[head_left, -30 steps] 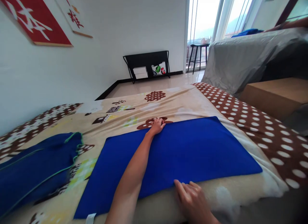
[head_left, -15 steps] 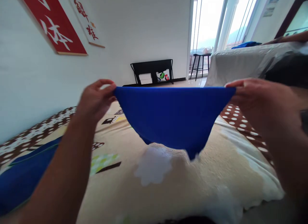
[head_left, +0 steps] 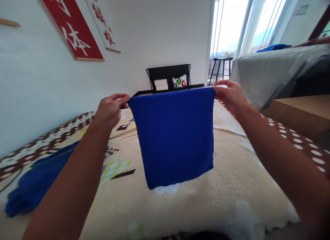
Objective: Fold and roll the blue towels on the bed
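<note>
A blue cloth (head_left: 175,137) hangs as a rough rectangle in front of me, above the beige patterned blanket (head_left: 247,178). My left hand (head_left: 111,108) pinches its upper left corner between thumb and fingers. At the upper right corner, my right hand (head_left: 230,95) holds it in the same kind of pinch. The top edge runs nearly straight between both hands, slightly higher on the right. The cloth's lower edge hangs free, close over the blanket. More blue fabric (head_left: 38,185) with a thin green line lies crumpled on the bed beyond my left forearm.
A black rack (head_left: 168,75) with a white box stands by the far wall. A dark stool (head_left: 222,63) is near the glass door. At right is a table draped in translucent sheeting (head_left: 273,64), bearing blue cloth (head_left: 274,47). Red and white scrolls (head_left: 74,33) hang at left.
My hands have come closer together, my right hand moving left. The cloth, stretched wide and gathered below before, now hangs down longer and flatter. The view has shifted slightly left.
</note>
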`<state>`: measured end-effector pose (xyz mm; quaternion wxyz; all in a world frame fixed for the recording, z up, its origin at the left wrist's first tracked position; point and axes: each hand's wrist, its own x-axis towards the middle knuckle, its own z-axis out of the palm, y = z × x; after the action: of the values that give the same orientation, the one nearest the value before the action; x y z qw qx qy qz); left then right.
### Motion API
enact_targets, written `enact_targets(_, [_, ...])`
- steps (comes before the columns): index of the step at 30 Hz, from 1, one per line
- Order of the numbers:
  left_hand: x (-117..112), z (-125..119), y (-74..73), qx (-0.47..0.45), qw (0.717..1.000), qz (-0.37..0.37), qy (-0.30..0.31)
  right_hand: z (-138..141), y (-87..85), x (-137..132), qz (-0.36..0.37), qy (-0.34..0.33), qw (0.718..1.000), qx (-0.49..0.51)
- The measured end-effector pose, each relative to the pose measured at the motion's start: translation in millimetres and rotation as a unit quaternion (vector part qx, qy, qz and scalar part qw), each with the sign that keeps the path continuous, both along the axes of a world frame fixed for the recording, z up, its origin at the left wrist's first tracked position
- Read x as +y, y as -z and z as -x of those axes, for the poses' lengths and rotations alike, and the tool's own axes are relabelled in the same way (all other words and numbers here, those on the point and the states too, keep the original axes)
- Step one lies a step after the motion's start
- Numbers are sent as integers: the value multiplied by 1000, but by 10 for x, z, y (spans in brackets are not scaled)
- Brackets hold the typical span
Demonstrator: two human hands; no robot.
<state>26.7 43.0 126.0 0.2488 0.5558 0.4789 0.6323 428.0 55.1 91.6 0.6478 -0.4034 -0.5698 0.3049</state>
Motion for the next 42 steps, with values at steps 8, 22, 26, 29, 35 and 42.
enact_targets(8, [-186, -1, -89, 36, 990, -122, -60, -93, -210, -142, -114, 9, 993, 4])
enact_targets(22, [-2187, 426, 2862, 222, 942, 248, 46, -117, 2646, -2142, 274, -32, 933, -230])
enact_targets(26, [-2187, 408, 2824, 249, 941, 231, 3, -83, 2625, -2182, 272, 11, 924, -268])
enact_targets(29, [-2195, 391, 2809, 215, 950, 225, -19, -112, 2623, -2220, 243, 52, 926, -286])
enact_targets(35, [-2359, 410, 2975, 152, 960, 235, -22, -241, 2788, -2367, 200, 131, 933, -270])
enact_targets(42, [-2421, 431, 3090, 187, 957, 218, -36, -235, 2881, -2442, 199, 136, 924, -298])
